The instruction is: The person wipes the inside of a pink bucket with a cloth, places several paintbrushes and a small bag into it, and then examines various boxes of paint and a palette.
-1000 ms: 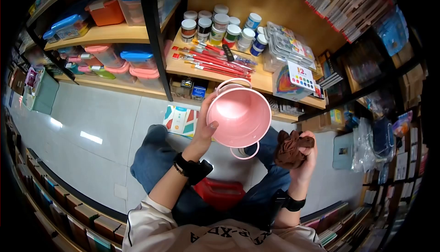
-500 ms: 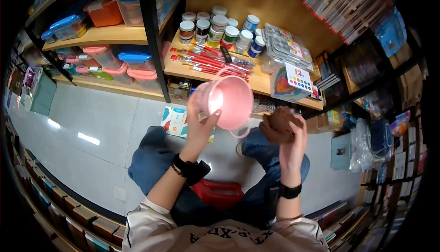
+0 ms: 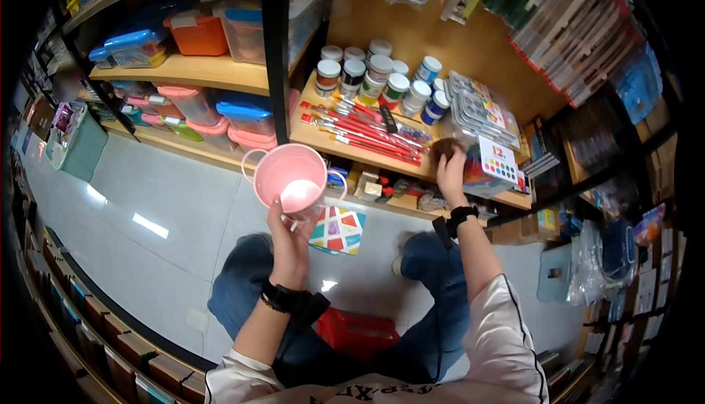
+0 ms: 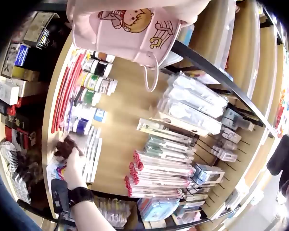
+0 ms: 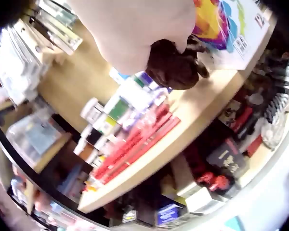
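Pink bucket (image 3: 290,172), rim gripped by L hand (image 3: 289,248), now aloft nr shelf's (image 5: 197,108) L end. Brown cloth (image 5: 176,70), held in R hand (image 3: 452,175), has gone from above R knee (image 3: 433,258) to shelf, btwn red brushes (image 3: 371,136) & paint-set box (image 3: 493,160); work prob. shifts there.

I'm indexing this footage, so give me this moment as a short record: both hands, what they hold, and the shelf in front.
left hand: holds pink two-handled pail
pail mouth: turned toward the head camera
pail decoration: cartoon figure, seen from the left wrist
right hand: holds brown cloth at the wooden shelf
cloth touching shelf: cannot tell
shelf back: lidded paint jars
shelf front: red-handled paintbrushes
beside cloth: box marked 12
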The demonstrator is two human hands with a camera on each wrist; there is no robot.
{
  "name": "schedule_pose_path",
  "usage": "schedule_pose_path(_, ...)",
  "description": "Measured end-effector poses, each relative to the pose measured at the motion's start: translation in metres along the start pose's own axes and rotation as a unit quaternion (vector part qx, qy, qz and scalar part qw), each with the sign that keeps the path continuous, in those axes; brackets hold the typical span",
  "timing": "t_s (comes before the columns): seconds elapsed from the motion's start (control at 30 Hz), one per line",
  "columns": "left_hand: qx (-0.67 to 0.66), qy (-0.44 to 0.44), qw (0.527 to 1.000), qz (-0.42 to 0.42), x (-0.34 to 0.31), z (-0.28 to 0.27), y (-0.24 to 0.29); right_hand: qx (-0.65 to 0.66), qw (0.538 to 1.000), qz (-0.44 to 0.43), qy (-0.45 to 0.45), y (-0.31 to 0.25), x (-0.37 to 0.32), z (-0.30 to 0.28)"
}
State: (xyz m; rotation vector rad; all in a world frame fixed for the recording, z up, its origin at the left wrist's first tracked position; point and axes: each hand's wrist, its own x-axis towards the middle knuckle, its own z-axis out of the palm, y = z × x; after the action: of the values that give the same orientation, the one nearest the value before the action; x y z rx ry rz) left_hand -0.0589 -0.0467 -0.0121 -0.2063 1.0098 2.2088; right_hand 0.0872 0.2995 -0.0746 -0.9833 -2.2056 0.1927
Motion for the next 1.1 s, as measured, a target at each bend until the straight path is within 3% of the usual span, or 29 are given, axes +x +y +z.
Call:
schedule_pose_path(0.1,0.002,-0.015,0.999,-0.029,0.006,-0.007,-0.007,-0.044,0.986,-0.002,-0.164,0.029,-0.02,0.034)
schedule_pose_path(0.17,0.015,-0.003,0.999,-0.029,0.003,-0.001,0.0,-0.118,0.976,0.035,-0.177,0.02,-0.02,0.036)
schedule_pose_path(0.27,0.027,0.006,0.999,-0.017,0.001,-0.002,0.001,-0.178,0.969,-0.003,-0.168,0.009,-0.012,0.029)
schedule_pose_path(0.33,0.014,0.014,1.0,-0.011,0.0,-0.002,0.007,-0.224,0.958,0.076,-0.163,-0.023,-0.001,0.017)
schedule_pose_path(0.37,0.001,0.022,1.0,-0.002,-0.001,-0.001,0.01,-0.226,0.958,0.073,-0.164,-0.036,0.003,0.014)
schedule_pose_path(0.43,-0.01,0.03,0.999,-0.006,-0.006,-0.001,0.017,-0.119,0.99,-0.056,-0.049,-0.059,0.005,0.015)
schedule_pose_path(0.5,-0.017,-0.001,1.0,-0.01,-0.011,0.002,0.024,-0.083,0.978,-0.18,-0.069,-0.088,0.009,0.02)
schedule_pose_path(0.57,-0.01,0.001,1.0,-0.019,-0.012,0.001,0.026,-0.043,0.964,-0.197,-0.173,-0.107,0.009,0.04)
schedule_pose_path(0.7,-0.005,-0.014,0.999,-0.045,-0.008,-0.007,0.029,-0.061,0.956,-0.189,-0.216,-0.125,0.012,0.074)
schedule_pose_path(0.77,-0.003,-0.011,0.998,-0.059,-0.008,-0.01,0.03,-0.1,0.942,-0.158,-0.279,-0.123,0.015,0.086)
schedule_pose_path(0.93,0.023,-0.006,0.999,-0.041,-0.009,-0.014,0.033,-0.162,0.916,-0.237,-0.28,-0.118,0.021,0.092)
schedule_pose_path(1.1,0.034,-0.009,0.998,-0.052,-0.009,-0.017,0.035,-0.175,0.903,-0.257,-0.298,-0.118,0.027,0.097)
